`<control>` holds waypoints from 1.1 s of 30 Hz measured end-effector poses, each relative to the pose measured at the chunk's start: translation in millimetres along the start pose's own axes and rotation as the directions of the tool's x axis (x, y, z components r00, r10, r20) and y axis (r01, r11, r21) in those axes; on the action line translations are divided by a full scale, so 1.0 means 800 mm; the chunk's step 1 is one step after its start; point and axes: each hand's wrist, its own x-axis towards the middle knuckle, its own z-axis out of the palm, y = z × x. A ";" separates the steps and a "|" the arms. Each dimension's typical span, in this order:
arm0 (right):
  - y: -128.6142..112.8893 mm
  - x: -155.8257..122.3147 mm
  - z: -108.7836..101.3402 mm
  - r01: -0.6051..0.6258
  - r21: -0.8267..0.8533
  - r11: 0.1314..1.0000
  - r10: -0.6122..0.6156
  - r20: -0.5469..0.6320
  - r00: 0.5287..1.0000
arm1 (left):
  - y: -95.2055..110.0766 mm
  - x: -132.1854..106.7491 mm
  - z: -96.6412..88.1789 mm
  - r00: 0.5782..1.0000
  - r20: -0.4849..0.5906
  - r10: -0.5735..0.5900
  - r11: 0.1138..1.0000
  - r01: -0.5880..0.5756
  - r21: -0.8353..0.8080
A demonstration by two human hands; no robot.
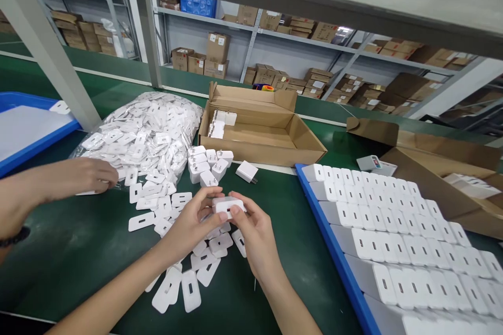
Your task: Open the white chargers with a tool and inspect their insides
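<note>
Between my left hand [196, 220] and my right hand [253, 227] is a white charger [227, 205], its slotted end facing me. Fingers and thumbs of both hands close on it from either side. Below and left of my hands lie loose white slotted face plates [190, 290], some hidden under my wrists. Just beyond my hands stands a cluster of white charger bodies [208, 159], with a single charger [247, 171] on its side, prongs showing.
A clear bag of face plates [145, 125] lies at left, near another person's hand [82, 178]. Behind is an open cardboard box [261, 152]. A blue tray [334, 256] with rows of chargers stands right, before another box [428, 183]. A metal post [51, 47] rises at left.
</note>
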 end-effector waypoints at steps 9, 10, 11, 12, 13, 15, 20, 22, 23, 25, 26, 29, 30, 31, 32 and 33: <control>-0.001 -0.001 0.000 0.057 -0.015 0.998 -0.056 0.087 0.995 | 0.008 0.007 -0.005 0.999 -0.048 0.021 0.992 -0.027 -0.123; -0.003 -0.001 0.000 0.049 0.008 0.999 -0.050 0.112 0.992 | 0.007 0.006 -0.005 0.998 -0.048 0.044 0.993 -0.049 -0.111; -0.004 -0.001 0.000 0.044 0.029 0.999 -0.048 0.129 0.991 | 0.006 0.005 -0.006 0.997 -0.047 0.065 0.992 -0.070 -0.101; -0.005 -0.001 -0.001 0.046 0.043 0.998 -0.051 0.136 0.989 | 0.005 0.005 -0.006 0.995 -0.043 0.086 0.991 -0.090 -0.095; -0.005 -0.001 -0.001 0.054 0.052 0.997 -0.061 0.134 0.989 | 0.005 0.005 -0.006 0.994 -0.037 0.102 0.990 -0.105 -0.099; -0.005 -0.001 -0.002 0.083 0.060 0.995 -0.090 0.118 0.989 | 0.004 0.005 -0.006 0.995 -0.020 0.094 0.988 -0.096 -0.123; -0.002 -0.002 -0.002 0.132 0.032 0.991 -0.134 0.074 0.988 | 0.007 0.008 -0.005 0.999 -0.028 -0.042 0.987 0.037 -0.156; -0.003 -0.002 -0.003 0.163 0.013 0.987 -0.164 0.051 0.985 | 0.008 0.008 -0.005 0.998 -0.023 -0.054 0.985 0.049 -0.168; -0.004 -0.002 -0.004 0.179 0.005 0.984 -0.179 0.047 0.983 | 0.008 0.007 -0.004 0.999 -0.019 -0.047 0.984 0.043 -0.175; -0.007 -0.002 -0.005 0.184 0.002 0.983 -0.184 0.070 0.980 | 0.008 0.006 -0.003 0.999 -0.035 0.007 0.987 -0.012 -0.161; -0.009 -0.002 -0.005 0.175 -0.001 0.985 -0.174 0.094 0.980 | 0.008 0.004 -0.002 0.998 -0.050 0.038 0.991 -0.044 -0.123; -0.011 -0.003 -0.003 0.121 -0.069 0.990 -0.110 0.141 0.984 | 0.005 0.002 0.000 0.982 -0.095 0.162 0.981 -0.150 0.120; -0.010 -0.003 -0.001 0.101 -0.086 0.991 -0.090 0.122 0.988 | 0.004 0.001 0.001 0.971 -0.111 0.214 0.958 -0.186 0.217; -0.008 -0.004 0.002 0.081 -0.084 0.993 -0.074 0.079 0.994 | 0.001 0.001 0.001 0.954 -0.132 0.270 0.927 -0.220 0.305; -0.006 -0.005 0.005 0.063 -0.049 0.997 -0.062 0.019 0.998 | -0.002 0.001 0.002 0.931 -0.157 0.330 0.891 -0.252 0.379; -0.004 -0.007 0.009 0.048 0.019 0.999 -0.047 -0.043 0.998 | -0.005 0.001 0.002 0.901 -0.183 0.393 0.854 -0.284 0.436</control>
